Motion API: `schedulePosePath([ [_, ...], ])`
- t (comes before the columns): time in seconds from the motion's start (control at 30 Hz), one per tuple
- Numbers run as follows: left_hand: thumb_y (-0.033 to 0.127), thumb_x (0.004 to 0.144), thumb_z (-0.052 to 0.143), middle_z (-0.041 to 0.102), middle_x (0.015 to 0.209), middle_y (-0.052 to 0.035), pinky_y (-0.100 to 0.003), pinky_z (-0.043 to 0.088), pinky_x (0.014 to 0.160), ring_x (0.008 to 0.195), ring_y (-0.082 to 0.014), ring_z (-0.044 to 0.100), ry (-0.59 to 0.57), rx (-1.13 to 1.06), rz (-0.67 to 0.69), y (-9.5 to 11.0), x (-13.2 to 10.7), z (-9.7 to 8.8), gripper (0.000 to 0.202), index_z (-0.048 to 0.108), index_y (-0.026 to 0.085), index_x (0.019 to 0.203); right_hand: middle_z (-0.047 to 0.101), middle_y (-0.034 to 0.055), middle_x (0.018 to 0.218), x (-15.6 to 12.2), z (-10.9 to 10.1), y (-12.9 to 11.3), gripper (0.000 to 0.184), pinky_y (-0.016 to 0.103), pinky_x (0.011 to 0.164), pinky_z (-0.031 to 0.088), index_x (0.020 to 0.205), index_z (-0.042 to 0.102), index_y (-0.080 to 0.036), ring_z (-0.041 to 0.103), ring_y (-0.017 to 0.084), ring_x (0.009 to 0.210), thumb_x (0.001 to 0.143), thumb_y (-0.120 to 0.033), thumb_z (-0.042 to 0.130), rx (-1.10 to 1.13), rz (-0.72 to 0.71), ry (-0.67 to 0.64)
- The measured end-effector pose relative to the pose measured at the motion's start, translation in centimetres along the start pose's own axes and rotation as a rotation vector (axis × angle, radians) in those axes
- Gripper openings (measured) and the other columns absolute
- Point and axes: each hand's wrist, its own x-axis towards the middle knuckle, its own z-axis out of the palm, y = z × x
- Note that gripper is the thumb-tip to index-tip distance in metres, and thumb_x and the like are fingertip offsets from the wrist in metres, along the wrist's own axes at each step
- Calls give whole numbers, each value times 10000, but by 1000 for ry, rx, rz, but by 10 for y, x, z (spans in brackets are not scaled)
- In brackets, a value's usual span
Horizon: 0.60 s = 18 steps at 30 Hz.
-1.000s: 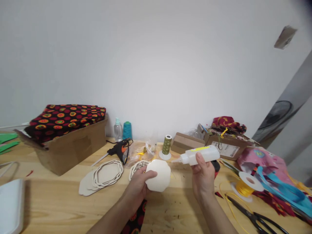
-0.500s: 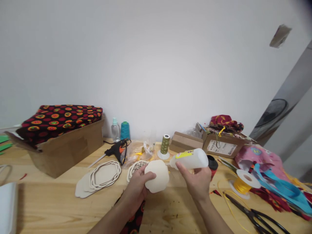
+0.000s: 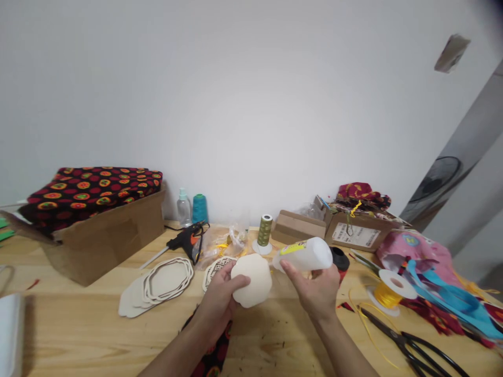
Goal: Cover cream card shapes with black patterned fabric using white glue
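My left hand (image 3: 225,293) pinches a pale wooden plaque (image 3: 253,280) with a scalloped edge by its left side, thumb on its face, held above the table. In my right hand (image 3: 320,293) is a white glue bottle (image 3: 306,255) with a yellow label, tipped sideways so its nozzle end points left, close to the plaque's right edge. The nozzle tip itself is hard to make out. Behind my left hand lies a wooden lattice cutout (image 3: 215,269), partly hidden. Patterned dark fabric (image 3: 214,353) shows under my left forearm.
Wooden frames and blanks (image 3: 157,290) lie at left, near a glue gun (image 3: 186,242) and a fabric-topped cardboard box (image 3: 106,246). A green thread spool (image 3: 265,230) stands behind the plaque. At right are scissors (image 3: 404,343), a yellow cord spool (image 3: 387,296) and blue ribbon (image 3: 444,301).
The view has shifted slightly, moving everything a little to the left. The glue bottle has rotated a bit in my right hand, its label turned further away. Both hands keep their holds.
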Motion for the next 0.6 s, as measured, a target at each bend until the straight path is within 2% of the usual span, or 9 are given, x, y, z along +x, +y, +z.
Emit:
schedulePosePath([
  [0.17, 57, 624, 588, 681, 709, -16, -249, 491, 469, 536, -150, 613, -6, -18, -3, -1, 0, 0, 299, 539, 153, 902, 662, 71, 654, -2, 0, 5, 211, 327, 588, 516, 669, 618, -142, 629, 213, 597, 587, -316, 703, 10, -21, -12],
  [0.27, 65, 635, 587, 691, 727, -18, -248, 501, 505, 573, -155, 632, 0, -51, 25, -1, 1, -2, 301, 538, 159, 917, 648, 53, 613, -1, -1, 6, 205, 327, 554, 512, 638, 606, -149, 613, 204, 558, 587, -324, 700, -19, -28, -43],
  [0.33, 84, 649, 585, 697, 754, -23, -257, 509, 543, 617, -165, 645, 2, -77, 42, 0, 3, -4, 300, 537, 164, 934, 649, 59, 610, -1, -2, 5, 225, 331, 546, 515, 640, 604, -143, 612, 207, 556, 577, -336, 702, -3, 8, -19],
  [0.5, 107, 670, 582, 706, 850, -41, -300, 512, 664, 755, -191, 650, -24, -132, 28, 2, 4, -7, 351, 535, 185, 1009, 682, 89, 649, -3, 1, 1, 243, 312, 527, 539, 694, 618, -121, 638, 217, 570, 546, -285, 721, 206, 134, 75],
  [0.6, 130, 677, 594, 698, 913, -63, -294, 499, 710, 835, -198, 635, -48, -133, -8, 4, 1, -7, 350, 548, 179, 1020, 687, 95, 691, -5, 5, 0, 271, 326, 566, 549, 742, 615, -116, 645, 221, 611, 527, -232, 732, 315, 170, 110],
])
